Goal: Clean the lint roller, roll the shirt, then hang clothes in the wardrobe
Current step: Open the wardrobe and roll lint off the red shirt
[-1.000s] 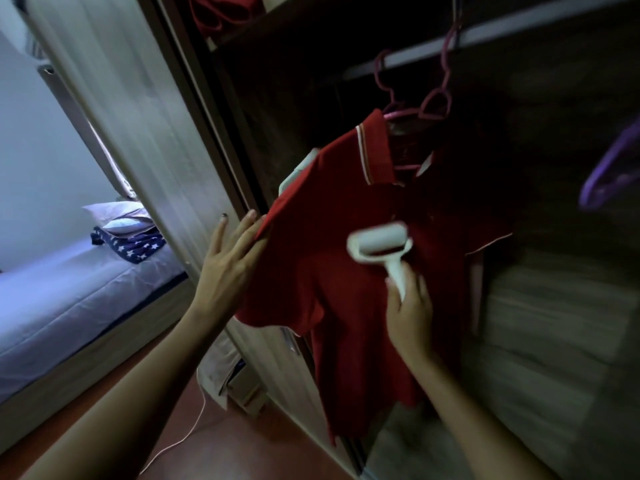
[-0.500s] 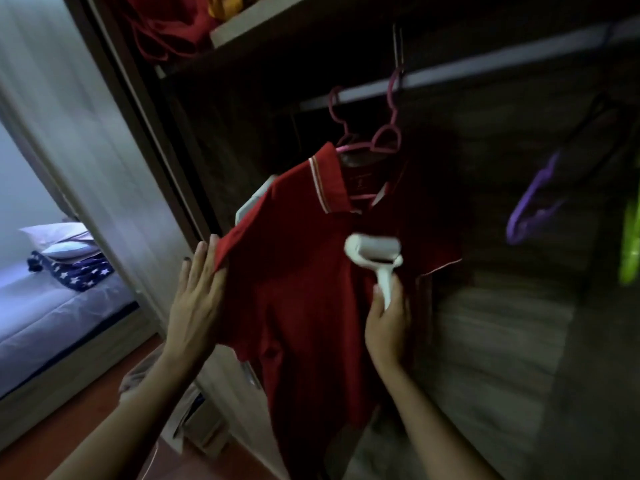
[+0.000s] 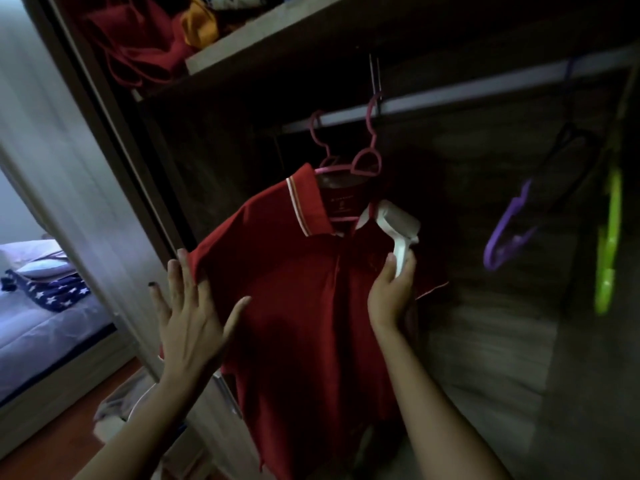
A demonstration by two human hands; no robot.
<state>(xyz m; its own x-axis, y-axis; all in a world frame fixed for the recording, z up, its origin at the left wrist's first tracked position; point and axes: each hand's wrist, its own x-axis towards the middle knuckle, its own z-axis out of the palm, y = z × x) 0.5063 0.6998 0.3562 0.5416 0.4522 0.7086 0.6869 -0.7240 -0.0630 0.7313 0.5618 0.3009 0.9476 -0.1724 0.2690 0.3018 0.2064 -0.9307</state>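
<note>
- Rolling step in hand, judged from the layout; observations ran left to right.
- Bed [image 3: 52, 327] lay at far left, with star-print cloth [image 3: 48, 292] on it.
- Left hand [image 3: 194, 320] was spread flat, grip released, palm against the left sleeve edge of the red shirt [image 3: 304, 306].
- Shirt hung on a pink hanger [image 3: 349, 161] from the wardrobe rail [image 3: 467, 91].
- Right hand [image 3: 391, 289] had its grip clenched on the handle of the white lint roller [image 3: 398, 223]; roller head sat at the collar's right side.
- Judgement: the left palm should keep the fabric taut, with strokes running downward from the collar under even pressure, or the hanging shirt might swing.
- Purple hanger [image 3: 509, 233] and green hanger [image 3: 609, 237] hung at right.
</note>
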